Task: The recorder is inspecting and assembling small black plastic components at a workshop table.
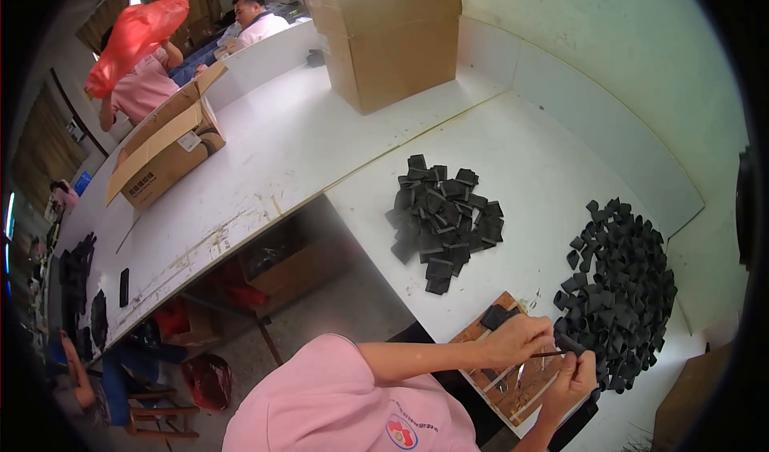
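Note:
My left hand (519, 341) is closed over a wooden board (525, 389) with pale strips across it. A thin dark stick (548, 354) runs from its fingers toward my right hand (575, 374). That right hand is closed too, pinching a small black tube-like piece (569, 345) at the stick's far end. A flat black piece (496, 317) rests on the board beside my left hand. Right of the hands lies a large heap of black rolled pieces (621, 292). Beyond them is a looser pile of flat black pieces (448, 216).
A closed cardboard box (392, 48) stands at the back of the white table (360, 152). An open carton (172, 160) sits at the far left, near a person holding a red plastic bag (140, 40). Another person sits behind the partition. A wooden stool (164, 421) stands lower left.

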Demonstrator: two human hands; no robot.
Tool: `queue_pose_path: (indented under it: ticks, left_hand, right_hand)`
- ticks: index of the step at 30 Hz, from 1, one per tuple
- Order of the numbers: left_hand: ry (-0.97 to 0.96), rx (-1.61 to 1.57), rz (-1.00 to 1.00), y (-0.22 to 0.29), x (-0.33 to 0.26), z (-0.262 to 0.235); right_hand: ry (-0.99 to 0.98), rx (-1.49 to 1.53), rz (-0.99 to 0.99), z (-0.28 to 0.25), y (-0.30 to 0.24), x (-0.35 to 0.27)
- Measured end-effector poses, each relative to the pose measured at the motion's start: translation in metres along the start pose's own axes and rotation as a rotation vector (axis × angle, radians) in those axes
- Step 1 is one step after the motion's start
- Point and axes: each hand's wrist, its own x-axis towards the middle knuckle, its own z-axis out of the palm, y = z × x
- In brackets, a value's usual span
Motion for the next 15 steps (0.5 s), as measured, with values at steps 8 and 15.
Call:
queue_pose_path:
  ticks: [8, 15]
  left_hand:
    - [0.441, 0.522, -0.114, -0.079, -0.025, -0.058]
    - [0.398, 0.509, -0.198, -0.101, -0.030, -0.067]
  right_hand:
    - [0.212, 0.714, 0.699, 0.015, 0.039, 0.019]
    - [-0.141, 0.427, 0.819, 0.057, 0.055, -0.089]
